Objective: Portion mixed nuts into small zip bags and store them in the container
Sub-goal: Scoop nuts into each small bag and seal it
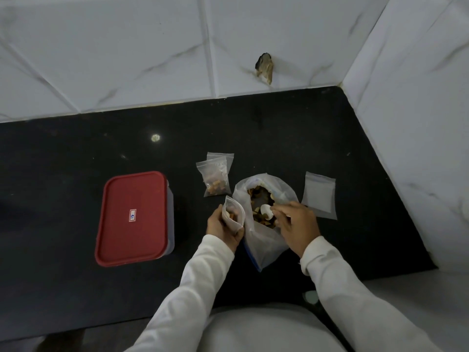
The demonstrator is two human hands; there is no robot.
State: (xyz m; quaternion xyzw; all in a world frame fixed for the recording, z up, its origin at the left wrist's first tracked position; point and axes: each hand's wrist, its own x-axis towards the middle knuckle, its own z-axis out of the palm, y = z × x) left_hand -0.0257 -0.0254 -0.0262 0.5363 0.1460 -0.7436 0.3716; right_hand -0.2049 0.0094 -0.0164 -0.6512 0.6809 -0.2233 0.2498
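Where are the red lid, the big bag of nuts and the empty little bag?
red lid [127, 240]: head view, flat top.
big bag of nuts [264, 243]: head view, lower side.
empty little bag [319, 196]: head view, middle.

Dim, soft overhead light; a small glare spot on the black countertop [76, 153]; wide-angle bending at edges.

Home kitchen, as seen from where I stand: a glossy black stone counter [76, 153] runs into a corner of white, marble-veined wall tiles [127, 59] with grouted joints, one tile chipped open just above the counter. On the counter sit a red-lidded container [132, 217], a large nut bag [264, 245] and small zip bags [215, 179], plain pantry fare.
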